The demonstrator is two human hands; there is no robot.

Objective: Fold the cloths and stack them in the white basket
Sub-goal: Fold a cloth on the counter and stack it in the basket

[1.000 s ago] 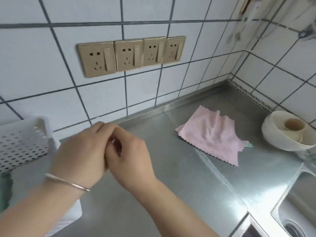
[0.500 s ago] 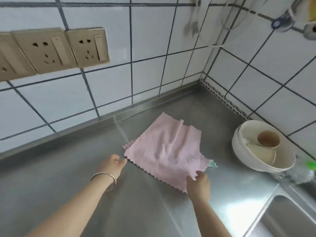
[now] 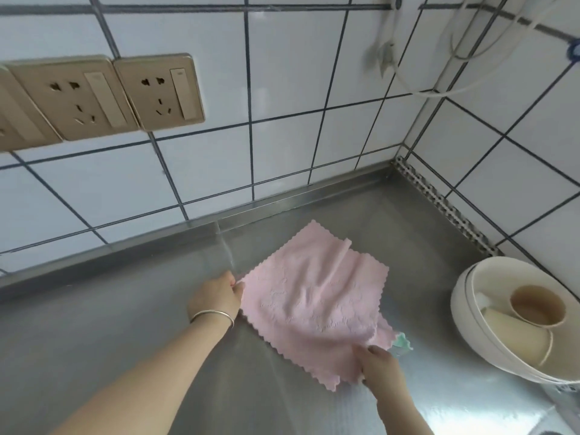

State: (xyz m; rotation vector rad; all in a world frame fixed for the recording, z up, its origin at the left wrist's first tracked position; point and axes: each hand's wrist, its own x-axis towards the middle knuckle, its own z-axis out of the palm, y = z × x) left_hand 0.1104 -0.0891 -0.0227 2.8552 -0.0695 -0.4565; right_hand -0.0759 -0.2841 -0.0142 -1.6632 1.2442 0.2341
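Cups (image 3: 533, 321) lie in the bowl (image 3: 464, 296) at right; both hands' fingers (image 3: 237, 285) pinch the pink cloth (image 3: 314, 299) on the steel table (image 3: 110, 309).

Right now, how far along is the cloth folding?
Nothing looks folded yet. The pink cloth lies spread on the steel counter; the left hand pinches its left corner and the right hand its near corner. A green cloth peeks out beneath. Folding both and stacking remain; no basket shows.

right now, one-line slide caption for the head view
Both hands, left and right, pinch corners of a pink cloth spread on the steel counter.
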